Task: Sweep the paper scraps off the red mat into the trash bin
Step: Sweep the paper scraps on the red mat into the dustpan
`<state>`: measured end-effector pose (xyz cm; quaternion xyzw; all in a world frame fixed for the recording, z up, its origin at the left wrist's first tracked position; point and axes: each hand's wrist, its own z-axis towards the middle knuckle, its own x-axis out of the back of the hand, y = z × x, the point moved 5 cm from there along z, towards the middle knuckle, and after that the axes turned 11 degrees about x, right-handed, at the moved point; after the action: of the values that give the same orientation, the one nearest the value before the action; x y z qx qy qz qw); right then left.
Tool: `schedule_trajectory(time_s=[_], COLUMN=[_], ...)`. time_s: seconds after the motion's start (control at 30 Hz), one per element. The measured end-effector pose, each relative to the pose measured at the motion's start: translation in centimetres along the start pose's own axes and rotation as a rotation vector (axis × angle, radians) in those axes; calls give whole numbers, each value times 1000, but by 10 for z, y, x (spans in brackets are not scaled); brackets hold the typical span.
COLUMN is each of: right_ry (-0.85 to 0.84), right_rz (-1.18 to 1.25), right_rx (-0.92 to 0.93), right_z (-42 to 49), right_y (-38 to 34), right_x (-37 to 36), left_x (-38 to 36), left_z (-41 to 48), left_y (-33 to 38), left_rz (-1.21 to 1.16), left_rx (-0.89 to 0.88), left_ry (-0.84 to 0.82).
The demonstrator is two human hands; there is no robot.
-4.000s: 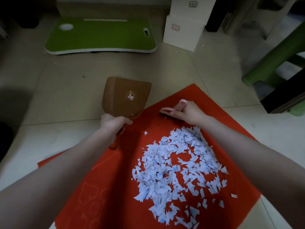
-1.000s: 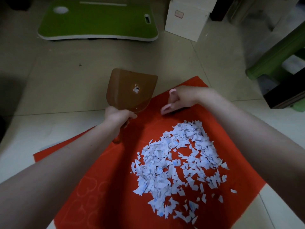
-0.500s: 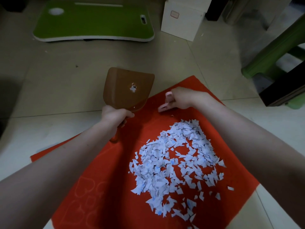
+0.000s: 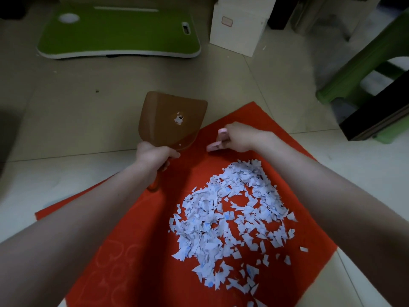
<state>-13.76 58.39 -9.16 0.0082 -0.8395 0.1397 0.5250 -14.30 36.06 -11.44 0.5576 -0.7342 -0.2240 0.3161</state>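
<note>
A red mat [image 4: 141, 251] lies on the tiled floor with a heap of several white-blue paper scraps [image 4: 232, 220] on its middle and right. My left hand [image 4: 155, 155] grips the handle of a brown dustpan [image 4: 174, 120], whose pan reaches over the mat's far left edge. My right hand [image 4: 240, 137] rests at the mat's far side, just beyond the scraps, fingers curled round a small pink object [image 4: 218, 140] that touches the mat. No trash bin is recognisable in view.
A green lap tray [image 4: 119, 32] lies on the floor at the back left. A white box [image 4: 241, 29] stands at the back. A green stool [image 4: 363, 69] and a dark board [image 4: 376, 116] stand at the right.
My right hand's fingers, straighter a second ago, have curled round the small pink object on the mat. My left hand and the dustpan have hardly moved.
</note>
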Motion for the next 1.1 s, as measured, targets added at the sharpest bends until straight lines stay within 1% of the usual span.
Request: schedule_trajectory(time_s=[0.07, 0.13, 0.17, 0.27, 0.37, 0.43, 0.5, 0.53, 0.57, 0.6, 0.67, 0.73, 0.77, 0.83, 0.93, 1.0, 1.1], right_ry=[-148, -184, -146, 85, 242, 260, 214, 218, 246, 261, 217, 173, 186, 283, 284, 258, 264], right_rz=[-34, -81, -99, -153, -149, -167, -196, -218, -251, -285, -332, -390, -431, -494, -513, -455, -343], right_rx=[35, -8, -24, -18, -73, -87, -139, -156, -137, -78, 80, 168, 201, 267, 315, 315, 282], right_z=[-9, -24, -29, -30, -21, -11, -1, 4, 8, 12, 16, 19, 21, 26, 31, 35, 39], right_y=[-3, -3, -2, -5, -8, -4, 6, 13, 18, 19, 18, 13, 7, 0, -6, -4, 0], right_x=[1, 14, 23, 46, 45, 32, 13, 6, 2, -3, -13, -21, -22, -23, -30, -36, -38], left_x=[2, 5, 6, 9, 7, 6, 7, 8, 8, 10, 11, 12, 12, 12, 12, 10, 9], left_z=[1, 3, 4, 6, 7, 6, 8, 9, 10, 12, 13, 13, 14, 14, 15, 16, 16], left_y=[0, -1, -2, -3, -3, -2, -2, -2, -3, -4, -7, -9, -9, -9, -10, -11, -12], left_rz=[-8, -10, -10, -5, -2, -11, -20, -24, -29, -33, -36, -39, -41, -43, -42, -41, -38], left_rx=[-1, 6, 10, 16, 15, 11, 5, 2, -1, 0, 9, 18, 21, 24, 27, 31, 36], left_ry=[-1, 2, 6, 20, 14, 4, 3, 2, 2, 4, 7, 4, 2, -1, -5, -13, -23])
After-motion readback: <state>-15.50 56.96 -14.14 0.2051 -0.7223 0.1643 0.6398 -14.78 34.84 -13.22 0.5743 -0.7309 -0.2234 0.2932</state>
